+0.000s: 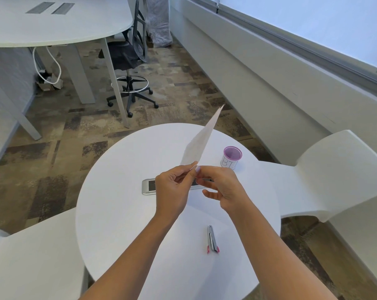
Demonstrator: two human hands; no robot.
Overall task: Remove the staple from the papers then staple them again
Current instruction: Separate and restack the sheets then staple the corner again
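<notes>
**Both hands hold one corner of the papers above the round worktop**

Head view: The papers [201,139] are in the air above the middle of the round white worktop [122,213]. They stand on edge and tilt up and away to the far right, so the sheets look like a narrow white blade. Their far top corner is a little frayed.

The left hand [172,189] pinches the near lower corner of the papers, with its thumb and first finger closed on the sheet. The right hand [224,187] meets it at the same corner, and its thumb and first finger are also closed on the paper edge, so the two thumbs touch each other. The other fingers [211,194] of the right hand are loosely curled below and hold nothing. The staple is too small to see.

A silver tool [212,239] with pink ends lies flat on the worktop, near the person and to the right, well apart from both hands. I cannot tell if it is the stapler or the remover. A pink cup [232,158] with a white label stands on the far right part of the worktop, just beside the papers. A grey socket panel [148,186] is set in the middle of the worktop, and the hands partly hide it.

One white chair [334,174] stands at the right of the worktop. Farther away on the left there is a desk [53,24], with a black office chair [129,55] beside it.
</notes>
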